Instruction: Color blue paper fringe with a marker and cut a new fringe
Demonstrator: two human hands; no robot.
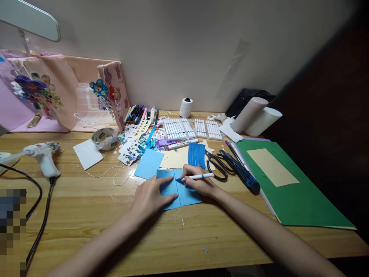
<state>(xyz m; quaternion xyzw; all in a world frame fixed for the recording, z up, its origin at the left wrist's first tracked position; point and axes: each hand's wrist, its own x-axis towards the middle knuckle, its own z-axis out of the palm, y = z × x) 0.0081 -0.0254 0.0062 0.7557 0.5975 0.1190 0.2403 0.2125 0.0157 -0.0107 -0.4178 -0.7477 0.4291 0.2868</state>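
Note:
A folded blue sheet of paper (188,197) lies opened out on the wooden table, its crease running between two halves. My left hand (150,194) rests on its left half, thumb and fingers spread to press it flat. My right hand (198,182) grips a white marker (203,176) with a blue band, its blue tip at the paper beside the crease. Just behind are a light blue paper piece (149,163), a cream sheet (175,159) and a darker blue, streakily coloured piece (196,154).
Scissors (220,165) and a dark blue utility knife (243,173) lie to the right, near green sheets (302,204). A glue gun (44,157) with its cable and a tape roll (104,138) are at left. Marker sets (178,129) and paper scraps (131,150) lie behind.

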